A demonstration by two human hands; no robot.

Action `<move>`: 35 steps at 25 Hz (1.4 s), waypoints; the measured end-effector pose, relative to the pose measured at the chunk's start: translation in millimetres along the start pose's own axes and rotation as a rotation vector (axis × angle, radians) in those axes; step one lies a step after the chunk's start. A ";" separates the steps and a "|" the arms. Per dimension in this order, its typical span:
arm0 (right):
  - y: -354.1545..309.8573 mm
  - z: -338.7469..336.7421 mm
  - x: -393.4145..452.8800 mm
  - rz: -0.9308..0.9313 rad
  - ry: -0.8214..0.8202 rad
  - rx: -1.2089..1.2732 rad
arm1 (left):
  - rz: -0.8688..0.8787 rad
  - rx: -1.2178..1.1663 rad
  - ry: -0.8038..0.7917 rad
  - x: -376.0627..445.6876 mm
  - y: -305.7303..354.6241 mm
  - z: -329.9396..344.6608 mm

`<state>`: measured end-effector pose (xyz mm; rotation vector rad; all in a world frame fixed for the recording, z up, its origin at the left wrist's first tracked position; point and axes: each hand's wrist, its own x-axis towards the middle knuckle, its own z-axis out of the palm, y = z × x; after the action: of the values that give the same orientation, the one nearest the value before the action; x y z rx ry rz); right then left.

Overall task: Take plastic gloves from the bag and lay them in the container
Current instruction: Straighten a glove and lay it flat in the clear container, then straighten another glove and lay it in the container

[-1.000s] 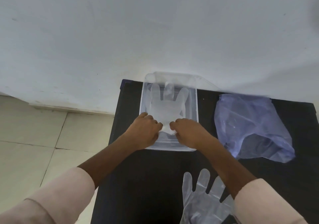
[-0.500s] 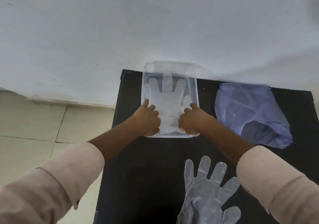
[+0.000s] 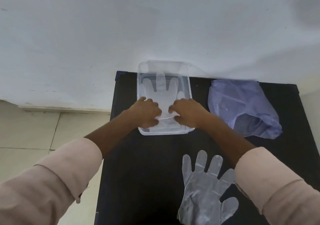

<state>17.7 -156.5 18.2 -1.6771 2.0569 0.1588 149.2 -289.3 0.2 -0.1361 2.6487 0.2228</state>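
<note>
Pinching the cuff of the plastic glove, fingers of the left hand and right hand stay shut on it inside the clear container. Pull it flat, then let go. Another glove waits near the container.

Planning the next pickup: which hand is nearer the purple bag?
Right. The right hand is in the container beside the purple bag; the left hand is farther left.

Two bare forearms, left hand and right hand uncovered, no rings or watch showing, long pale pink sleeves pushed up to mid-forearm, soft creased fabric, folded cuffs, small loose tab at left cuff
</note>
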 end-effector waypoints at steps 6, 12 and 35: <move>1.5 -12.7 -34.1 0.278 0.473 0.871 | -0.308 -1.179 0.494 -6.4 11.8 -24.3; 5.9 -6.7 -95.6 0.393 0.479 1.336 | -0.261 -1.461 0.441 -33.0 83.1 -40.6; -60.5 265.0 -310.5 0.241 0.104 0.222 | -0.467 -1.412 0.122 -105.8 262.5 128.4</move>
<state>193.5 206.6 -68.6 -1.3297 2.2577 -0.0786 265.1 -2.3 -27.5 -1.1745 1.9444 1.8478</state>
